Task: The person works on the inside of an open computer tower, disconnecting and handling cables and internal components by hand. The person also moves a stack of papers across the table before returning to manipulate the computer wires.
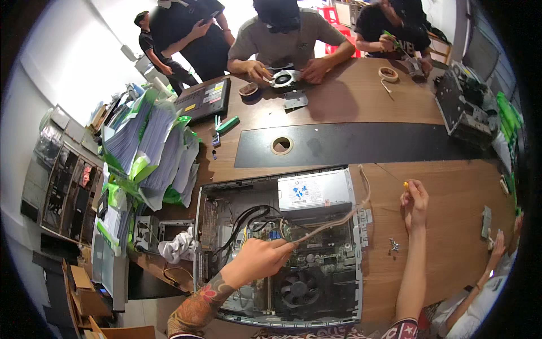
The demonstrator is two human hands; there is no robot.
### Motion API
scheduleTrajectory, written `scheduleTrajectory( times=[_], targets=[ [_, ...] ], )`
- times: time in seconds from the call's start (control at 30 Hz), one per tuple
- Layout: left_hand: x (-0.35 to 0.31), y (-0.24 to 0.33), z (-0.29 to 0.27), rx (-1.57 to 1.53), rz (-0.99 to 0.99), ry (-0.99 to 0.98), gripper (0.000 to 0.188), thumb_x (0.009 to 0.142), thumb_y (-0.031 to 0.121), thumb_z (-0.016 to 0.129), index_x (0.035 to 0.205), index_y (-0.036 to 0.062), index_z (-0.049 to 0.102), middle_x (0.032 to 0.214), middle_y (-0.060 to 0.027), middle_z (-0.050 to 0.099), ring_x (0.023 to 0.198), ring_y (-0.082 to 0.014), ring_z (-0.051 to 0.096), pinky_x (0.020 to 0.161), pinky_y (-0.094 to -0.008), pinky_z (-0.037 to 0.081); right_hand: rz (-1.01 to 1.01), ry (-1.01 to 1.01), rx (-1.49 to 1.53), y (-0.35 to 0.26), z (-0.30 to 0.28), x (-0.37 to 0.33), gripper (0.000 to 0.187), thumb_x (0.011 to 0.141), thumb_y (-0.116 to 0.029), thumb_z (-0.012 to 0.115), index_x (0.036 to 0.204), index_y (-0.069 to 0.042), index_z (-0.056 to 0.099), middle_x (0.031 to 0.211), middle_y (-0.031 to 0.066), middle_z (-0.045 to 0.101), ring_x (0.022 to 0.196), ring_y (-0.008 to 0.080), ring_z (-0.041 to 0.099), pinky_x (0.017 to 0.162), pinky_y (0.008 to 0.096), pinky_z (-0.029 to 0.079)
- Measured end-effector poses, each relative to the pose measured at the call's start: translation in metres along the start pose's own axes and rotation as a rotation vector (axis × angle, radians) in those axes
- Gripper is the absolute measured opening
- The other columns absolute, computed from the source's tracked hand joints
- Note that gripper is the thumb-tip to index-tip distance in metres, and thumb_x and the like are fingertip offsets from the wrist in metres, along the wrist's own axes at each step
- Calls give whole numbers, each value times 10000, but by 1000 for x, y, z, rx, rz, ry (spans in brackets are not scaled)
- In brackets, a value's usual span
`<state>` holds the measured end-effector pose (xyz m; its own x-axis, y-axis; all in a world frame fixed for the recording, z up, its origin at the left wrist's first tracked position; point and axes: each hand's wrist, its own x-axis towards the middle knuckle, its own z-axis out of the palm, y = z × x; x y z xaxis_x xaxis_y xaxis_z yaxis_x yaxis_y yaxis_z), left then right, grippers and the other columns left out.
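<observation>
An opened desktop computer case lies flat in front of me, its board, fan and black cables showing. Over its middle, my left hand is closed on one end of a long beige strip. The strip runs to the right past the power supply and curls up beyond the case's right wall. To the right of the case, my right hand pinches a thin tool with a yellow end, its dark shaft pointing left. Several loose screws lie on the table below that hand.
Stacked papers in green wrappers and a crumpled white cloth stand left of the case. Across the table, other people handle a round fan and small parts. A laptop, tape roll and metal chassis lie farther off.
</observation>
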<state>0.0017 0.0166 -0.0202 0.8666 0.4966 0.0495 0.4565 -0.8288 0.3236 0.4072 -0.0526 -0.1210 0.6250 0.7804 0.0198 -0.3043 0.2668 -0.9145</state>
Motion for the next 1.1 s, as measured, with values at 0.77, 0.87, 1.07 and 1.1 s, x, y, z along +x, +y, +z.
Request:
scheduleTrajectory(
  times=[0.77,0.87,1.07,1.1],
  targets=[
    [-2,-18,-28,-155,-52,-102,310,799,100,699,1106,76,665,1035,-90,595,1000,-295,578,880,-408,451,-4,-29,11,2,-5,7,159,974,-185,616,1027,-37,639,779,-16,539,632,39,470,554,200,396],
    [-7,-15,-32,-115,-50,-183,266,768,122,725,1024,78,674,1056,-88,574,1024,-301,551,890,-413,434,-16,-40,-7,4,-6,9,160,973,-187,619,1026,-36,634,778,-20,537,636,40,464,557,208,395],
    [-10,-9,-28,7,-34,-217,265,740,79,703,1002,82,665,1152,-119,541,1093,-337,526,932,-426,432,-11,-12,-36,6,-6,9,170,976,-185,613,1037,-27,627,790,-14,541,631,47,467,553,214,393],
    [-10,-9,-28,36,-40,-246,282,737,58,687,1017,83,660,1174,-132,528,1105,-340,523,940,-427,433,-8,-14,-24,5,-7,9,171,977,-186,610,1039,-27,628,792,-12,542,629,50,467,554,214,393]
  ],
)
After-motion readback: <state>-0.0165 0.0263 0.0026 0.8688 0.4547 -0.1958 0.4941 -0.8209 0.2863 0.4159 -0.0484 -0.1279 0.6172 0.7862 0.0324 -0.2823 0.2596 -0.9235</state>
